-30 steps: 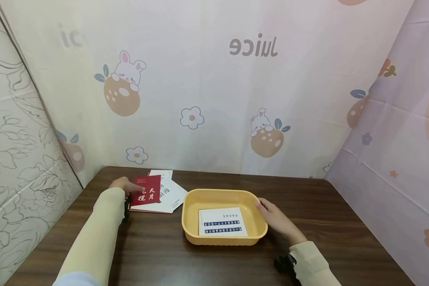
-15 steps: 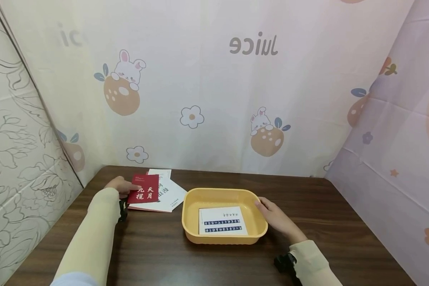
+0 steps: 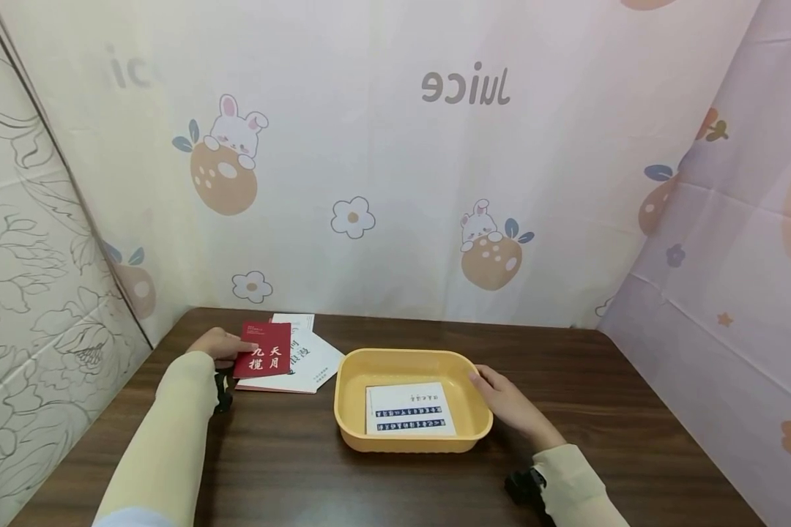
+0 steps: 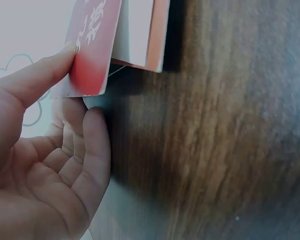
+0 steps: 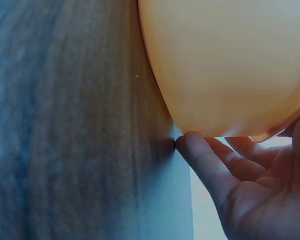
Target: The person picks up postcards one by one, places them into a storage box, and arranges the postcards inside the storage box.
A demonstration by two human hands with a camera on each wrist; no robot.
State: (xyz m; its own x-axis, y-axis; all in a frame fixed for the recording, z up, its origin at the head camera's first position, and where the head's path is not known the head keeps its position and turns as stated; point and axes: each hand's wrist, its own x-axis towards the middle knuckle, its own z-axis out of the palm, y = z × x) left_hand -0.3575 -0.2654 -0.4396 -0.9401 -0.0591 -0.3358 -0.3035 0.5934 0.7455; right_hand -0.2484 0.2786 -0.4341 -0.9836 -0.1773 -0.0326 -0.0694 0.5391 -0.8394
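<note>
At the back left, my left hand [image 3: 217, 345] pinches the left edge of a red card [image 3: 272, 344] printed with white Chinese characters. The left wrist view has the thumb on the card's printed face [image 4: 92, 60] and the fingers behind it. Beneath it lie several white cards [image 3: 319, 360], partly covered, one with a reddish edge. My right hand [image 3: 510, 404] holds the right end of a yellow plastic basin [image 3: 405, 443], thumb over the rim. In the right wrist view, its fingertips touch the outer wall [image 5: 225, 75]. Inside the basin lies a white card [image 3: 405, 399] with blue text bands.
All of this is on a dark wood-grain table [image 3: 290, 468]. A printed curtain [image 3: 369, 146] rises right behind the table's back edge, with more curtain on the left and right sides. The white cards reach close to the basin's left side.
My left hand has shifted slightly left with the red card, uncovering a bit more of the white cards under it. The right hand and basin have stayed in place.
</note>
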